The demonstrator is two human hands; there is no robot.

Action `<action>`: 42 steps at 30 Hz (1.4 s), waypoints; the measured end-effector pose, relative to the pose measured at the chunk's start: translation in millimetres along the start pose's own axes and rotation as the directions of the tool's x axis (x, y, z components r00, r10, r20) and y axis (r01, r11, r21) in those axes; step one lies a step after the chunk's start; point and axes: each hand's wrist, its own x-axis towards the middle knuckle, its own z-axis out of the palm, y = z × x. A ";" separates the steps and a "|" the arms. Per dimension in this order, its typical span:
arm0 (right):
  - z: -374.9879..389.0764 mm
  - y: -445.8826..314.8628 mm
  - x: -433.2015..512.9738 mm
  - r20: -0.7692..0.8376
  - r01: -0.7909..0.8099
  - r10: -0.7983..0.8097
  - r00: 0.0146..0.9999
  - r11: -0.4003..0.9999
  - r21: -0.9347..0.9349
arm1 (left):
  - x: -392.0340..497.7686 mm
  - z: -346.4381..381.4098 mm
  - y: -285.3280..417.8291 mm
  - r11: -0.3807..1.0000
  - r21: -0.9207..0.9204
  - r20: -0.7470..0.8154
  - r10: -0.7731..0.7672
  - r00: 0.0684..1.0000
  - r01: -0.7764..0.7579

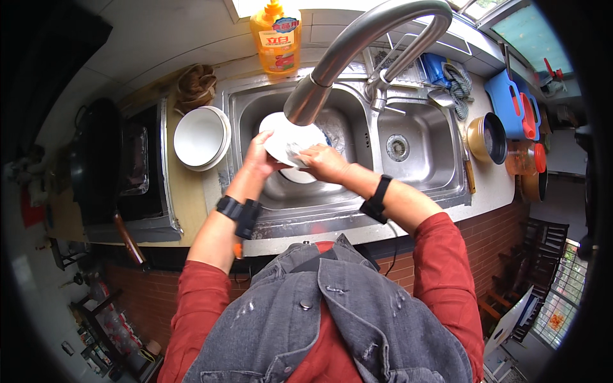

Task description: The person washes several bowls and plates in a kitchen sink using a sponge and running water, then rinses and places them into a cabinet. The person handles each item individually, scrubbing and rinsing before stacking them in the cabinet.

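Note:
Over the larger sink basin (352, 139), my left hand (261, 155) grips the left rim of a white dish (275, 129), which is tilted under the tap spout. My right hand (323, 163) is at the dish's right side, fingers curled around a pale grey wad (293, 149) pressed to its surface. The wad is blurred; it looks like a scrubbing cloth. Below the hands, another white dish (299, 175) lies in the basin, mostly covered. A blue-patterned rim (327, 139) shows behind the held dish. The tap spout (306, 103) hides part of the held dish.
Stacked white bowls (200, 136) stand left of the sink, near a wok (98, 158). An orange detergent bottle (277, 40) is behind. The smaller basin (424, 143) lies right, with a wooden-handled knife (469, 172) and a pot (486, 134) beyond. The tap (380, 88) arches overhead.

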 end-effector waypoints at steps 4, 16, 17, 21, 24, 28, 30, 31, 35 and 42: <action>5.2 -20.6 1.6 -0.065 -0.274 0.312 0.948 0.900 0.338 | -3.9 12.9 -15.5 0.908 0.072 -0.262 0.417 0.870 -0.413; -13.0 -1.4 -3.7 -0.083 0.170 -0.165 0.983 0.984 0.056 | -1.6 20.9 -7.1 0.982 0.017 -0.252 0.184 0.950 -0.186; -17.6 2.8 -3.3 -0.017 0.190 -0.197 0.980 0.961 -0.200 | -1.6 19.6 -1.4 0.998 -0.021 -0.115 0.057 0.992 -0.060; -20.9 -0.3 3.4 -0.076 -0.006 0.027 0.997 0.964 0.267 | 8.1 30.0 -17.1 0.895 0.155 -0.414 0.444 0.795 -0.419; -22.3 10.8 0.8 -0.119 0.152 -0.127 0.985 0.959 0.239 | 10.6 19.4 -21.0 0.934 0.002 -0.388 0.329 0.861 -0.356; -22.2 39.3 -3.1 0.092 0.110 -0.127 0.988 0.978 0.175 | 14.5 -15.8 -7.3 1.000 -0.012 -0.172 0.011 0.985 -0.013; -22.9 48.6 -0.8 0.161 -0.210 0.157 0.974 0.890 0.405 | 22.9 -28.1 -8.9 0.999 -0.019 -0.096 -0.027 0.995 0.025; -24.2 52.5 0.6 0.186 -0.371 0.323 0.928 0.768 0.521 | 28.6 -31.2 -14.1 0.999 0.054 -0.068 -0.001 0.998 0.005; -23.0 55.2 7.4 0.210 -0.165 0.605 0.768 -0.131 0.978 | 40.5 -41.4 -28.9 0.998 0.021 -0.147 0.066 0.987 -0.064; 6.2 67.3 -11.6 0.490 -0.065 0.576 0.654 -0.602 0.796 | 23.4 -44.1 -13.6 0.911 -0.397 0.113 0.169 0.979 -0.112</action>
